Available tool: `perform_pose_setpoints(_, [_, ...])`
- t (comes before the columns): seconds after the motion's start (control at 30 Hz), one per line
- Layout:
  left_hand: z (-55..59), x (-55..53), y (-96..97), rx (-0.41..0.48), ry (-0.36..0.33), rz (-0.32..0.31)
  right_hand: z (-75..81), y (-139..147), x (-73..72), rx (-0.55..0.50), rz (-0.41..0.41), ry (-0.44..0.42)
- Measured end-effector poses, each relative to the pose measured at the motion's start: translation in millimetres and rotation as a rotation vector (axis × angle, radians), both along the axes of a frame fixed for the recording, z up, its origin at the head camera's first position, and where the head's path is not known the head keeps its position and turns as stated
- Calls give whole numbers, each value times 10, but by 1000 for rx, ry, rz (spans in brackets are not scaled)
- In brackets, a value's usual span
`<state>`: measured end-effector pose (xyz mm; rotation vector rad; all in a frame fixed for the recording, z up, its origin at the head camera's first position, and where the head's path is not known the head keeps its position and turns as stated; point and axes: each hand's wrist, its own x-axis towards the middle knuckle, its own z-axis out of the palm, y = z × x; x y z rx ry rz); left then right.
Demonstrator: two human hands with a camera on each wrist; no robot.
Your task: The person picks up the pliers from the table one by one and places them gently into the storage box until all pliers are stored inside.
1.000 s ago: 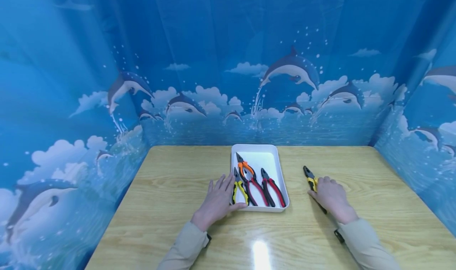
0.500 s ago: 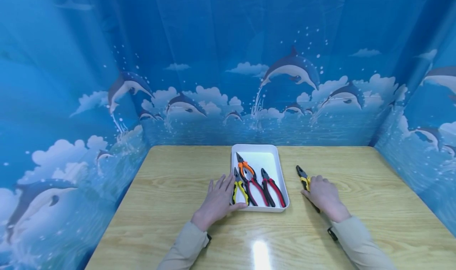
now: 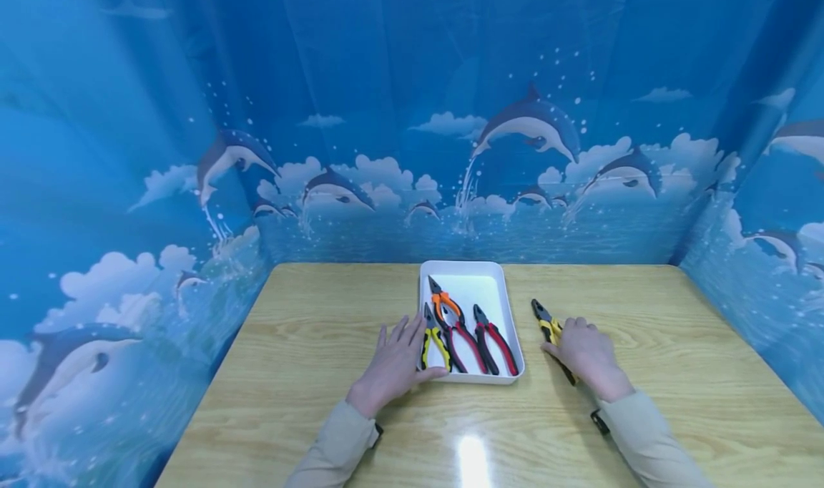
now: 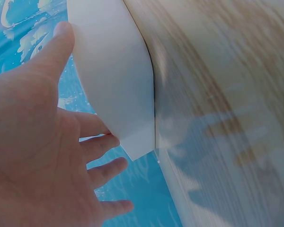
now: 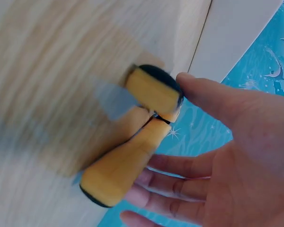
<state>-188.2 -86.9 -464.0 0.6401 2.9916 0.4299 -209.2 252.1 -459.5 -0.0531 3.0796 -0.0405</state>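
Observation:
A white tray (image 3: 472, 378) stands on the wooden table with several pliers in it. Along its left side my left hand (image 3: 394, 363) is spread; the left wrist view shows its thumb and fingers against the tray wall (image 4: 113, 71), fingers nearly straight. To the right of the tray lie yellow-and-black pliers (image 3: 547, 323), dark nose toward the back. My right hand (image 3: 587, 353) holds them by the handles. Seen from the right wrist, the thumb rests on one yellow handle (image 5: 154, 92) and the fingers lie at the other; the nose is hidden there.
Inside the tray are yellow-and-black pliers (image 3: 436, 345), orange-handled pliers (image 3: 448, 305) overlapping red-handled ones (image 3: 468, 348), and more red-and-black pliers (image 3: 496, 343) at the right. A blue dolphin-print curtain (image 3: 386, 116) stands behind the wooden table (image 3: 322, 316).
My right hand has shifted left toward the tray, taking the yellow-and-black pliers with it; most of that came in the first half second. The left hand and tray stay in place.

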Motion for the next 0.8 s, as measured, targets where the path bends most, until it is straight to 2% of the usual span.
perform_pose_setpoints(0.13, [-7,0,5,-1,-2,1,-1,6,9,-10,-3,-36])
perform_pose_setpoints(0.53, [-7,1,10,-8,-9,9,-6,14,-14,-73,-24,-70])
perform_pose_setpoints(0.8, [-6,-8,12,-14,-8,9,-26,20,-20,-89,-10,-43])
